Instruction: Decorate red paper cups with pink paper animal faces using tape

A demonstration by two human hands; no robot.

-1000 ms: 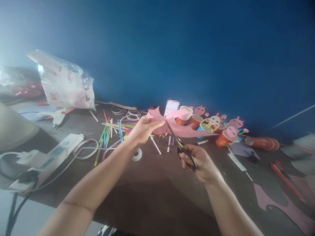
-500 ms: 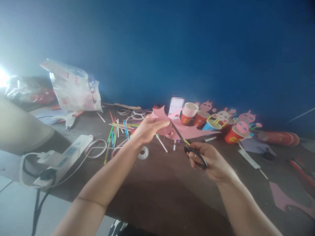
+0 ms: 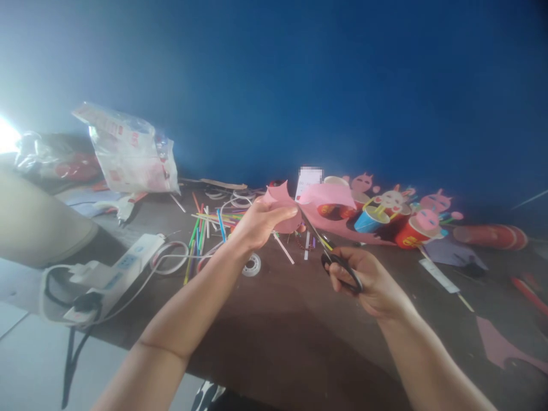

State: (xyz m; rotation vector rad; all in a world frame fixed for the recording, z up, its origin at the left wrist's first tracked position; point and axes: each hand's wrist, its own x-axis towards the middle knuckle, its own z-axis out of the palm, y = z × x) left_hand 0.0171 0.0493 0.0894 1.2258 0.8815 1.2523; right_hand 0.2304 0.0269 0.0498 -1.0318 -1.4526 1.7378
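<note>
Pink paper [image 3: 327,196] held aloft over the desk [image 3: 274,331], well forward and near mid-view. By the look of it, partway through the cutting: a rounded portion beneath the left thumb, a curved outer strip bending off rightward, seemingly not yet free. Length of edge left uncut: impossible to tell, with thumb and blades over the join. Beyond, among the paper cups [image 3: 413,233], several pink cut-outs [image 3: 436,201] apparently finished; at far right, a pink offcut [image 3: 492,342] flat on the desk.

Left arm stretched forward and inward from the lower left; left hand [image 3: 257,225] with thumb on top, fingers underneath, gripping the paper between them. Right arm angled in from the lower right; right hand [image 3: 363,277] with fingers closed around the black handles of the scissors [image 3: 326,251], blades slanting up and leftward to the paper just beside the left thumb. Gap between blades too small to make out.
</note>
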